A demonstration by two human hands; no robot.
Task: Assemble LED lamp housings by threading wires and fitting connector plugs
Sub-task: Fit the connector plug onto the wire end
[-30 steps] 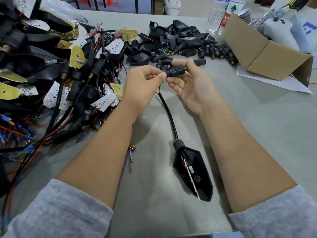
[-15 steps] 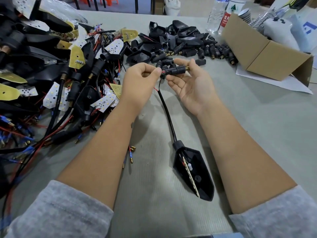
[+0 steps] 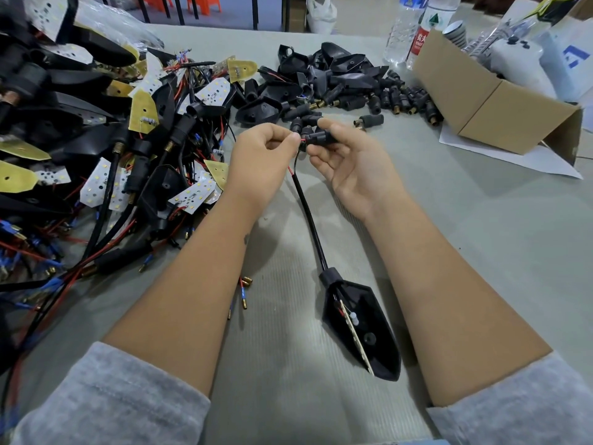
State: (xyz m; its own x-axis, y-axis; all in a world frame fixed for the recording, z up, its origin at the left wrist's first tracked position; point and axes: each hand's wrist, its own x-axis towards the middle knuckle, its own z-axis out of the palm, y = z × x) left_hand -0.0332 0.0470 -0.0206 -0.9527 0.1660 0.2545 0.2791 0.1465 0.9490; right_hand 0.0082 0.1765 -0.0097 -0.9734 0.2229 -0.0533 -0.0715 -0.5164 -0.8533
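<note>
Head view looked down on both forearms stretched over the grey surface (image 3: pixel 481 239), the two hands meeting at the far end of one lamp's lead. Right hand (image 3: pixel 349 165) lay palm up with its thumb and fingers curled round a black connector plug (image 3: pixel 321 136), cradling it level, likely so that its open end faced the other hand. Left hand (image 3: pixel 260 155) was bunched into a pinch, its grip clamped on the thin red wire (image 3: pixel 301 141) just at the plug's mouth; holding so close to the tip probably kept the limp wire from buckling as it was fed in. From that point the black sleeved cable (image 3: pixel 308 213) ran back toward the person to the lamp housing (image 3: pixel 362 329), which lay flat and open side up between the forearms, its LED board (image 3: pixel 354 335) tilted on edge inside it. Left lying, the housing seemed to serve as an anchor, so neither hand had to carry it. Loose plugs (image 3: pixel 401 101) and empty housings (image 3: pixel 337 69) were heaped just beyond the hands, within easy reach for the next unit, while wired lamps (image 3: pixel 106 139) lay piled on the left, apparently a separate stack. A cardboard box (image 3: pixel 494 104) stood at the far right. How far the wire had entered the plug could not be told.
</note>
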